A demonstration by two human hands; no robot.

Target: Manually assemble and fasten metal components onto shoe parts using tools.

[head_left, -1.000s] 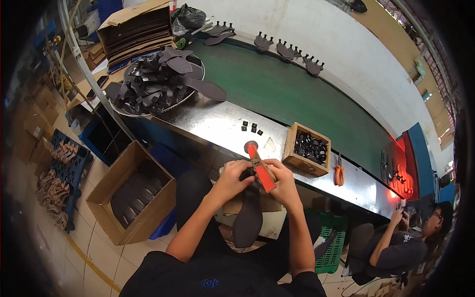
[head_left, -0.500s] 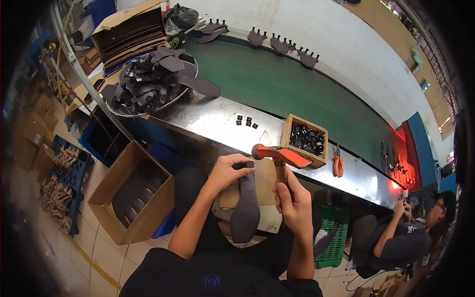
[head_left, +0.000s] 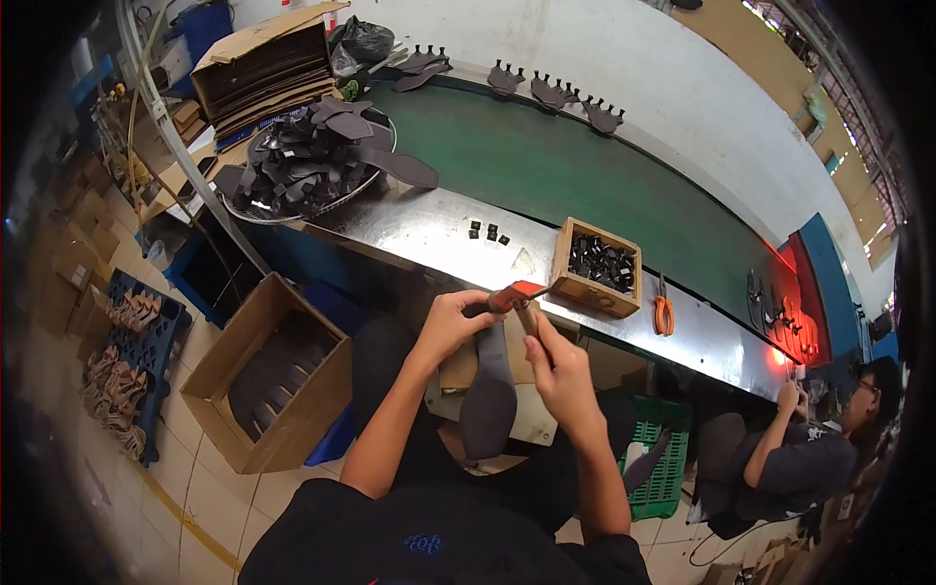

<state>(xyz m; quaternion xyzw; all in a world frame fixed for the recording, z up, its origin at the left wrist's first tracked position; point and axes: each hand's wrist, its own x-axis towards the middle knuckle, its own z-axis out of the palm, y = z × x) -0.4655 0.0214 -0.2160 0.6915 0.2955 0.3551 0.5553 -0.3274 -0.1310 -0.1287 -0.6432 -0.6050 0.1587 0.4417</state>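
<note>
"What have you got hold of?"

"My left hand (head_left: pixel 450 327) pinches the far end of a dark sole (head_left: pixel 487 400) between thumb and fingers. My right hand (head_left: pixel 563 370) is curled round the wooden handle of a hammer (head_left: pixel 520 293)."

"Where is that sole exactly?"

"In front of me, between my forearms, its broad rounded end toward my body. It lies over a pale stand (head_left: pixel 531 414), short of the worktop (head_left: pixel 429 219)."

"And the hammer's head?"

"Red, tilted, right beside my left fingertips at the sole's narrow end. I can't tell whether it touches."

"What's on the metal in front of you?"

"A few small black squares (head_left: pixel 492 234) in a loose cluster. To their right, a wooden box (head_left: pixel 597 295) full of black pieces (head_left: pixel 602 261), then orange-handled pliers (head_left: pixel 663 315). To the left, a wire basket (head_left: pixel 336 206) heaped with dark parts (head_left: pixel 302 161), one long sole poking out over the rim."

"Anything lower down?"

"A cardboard box (head_left: pixel 317 409) with more dark soles (head_left: pixel 278 385) inside, at my left. On my right, a green crate (head_left: pixel 663 487), and past it a seated co-worker (head_left: pixel 785 478), both hands raised near the worktop's end."
</note>
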